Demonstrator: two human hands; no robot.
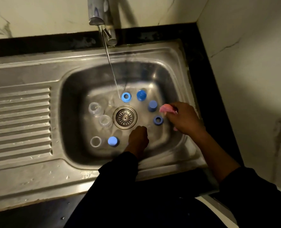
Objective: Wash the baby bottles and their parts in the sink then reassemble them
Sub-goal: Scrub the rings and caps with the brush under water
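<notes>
The steel sink [65,122] is holding every part, and a thin stream of water [112,69] is running from the tap [102,17] into its far half.

Three clear bottles [95,109] are standing left of the drain [125,117], two close together and one nearer. Their long axes are running vertically and their open mouths are pointing up. They are probably light, stiff plastic and slick when wet, so gripping around the body just under the threaded neck looks safest.

Three blue caps [113,141] are sitting closed side up: one near-left, beside the nearest bottle, and two on the far right. They are likely small, rigid and easy to pinch by the sides.

Two blue rings [126,97] are lying flat, holes up: one by the falling water, one on the right.

The right hand [184,119] is pinching a pink sponge [166,108], likely soft, just beside the right ring. The left hand [138,139] is reaching down near the drain, fingers curled under; I cannot tell whether they are holding anything.
</notes>
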